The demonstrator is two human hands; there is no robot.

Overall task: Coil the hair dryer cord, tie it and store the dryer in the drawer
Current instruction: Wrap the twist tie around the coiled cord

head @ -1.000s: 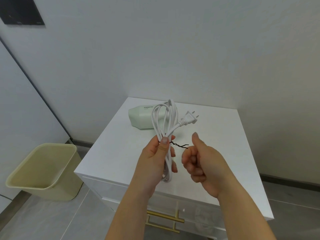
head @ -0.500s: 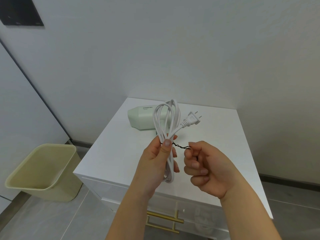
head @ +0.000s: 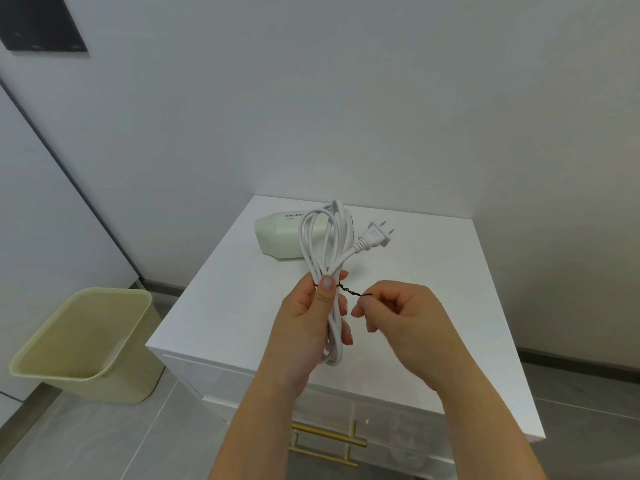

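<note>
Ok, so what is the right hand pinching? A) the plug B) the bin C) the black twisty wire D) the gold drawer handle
C: the right hand pinches the end of the black twisty wire, which wraps the white cord held in the left hand.

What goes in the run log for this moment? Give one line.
step: tying cord | left hand: holds coiled cord | right hand: pinches twist tie | dryer: on cabinet | drawer: shut
</note>
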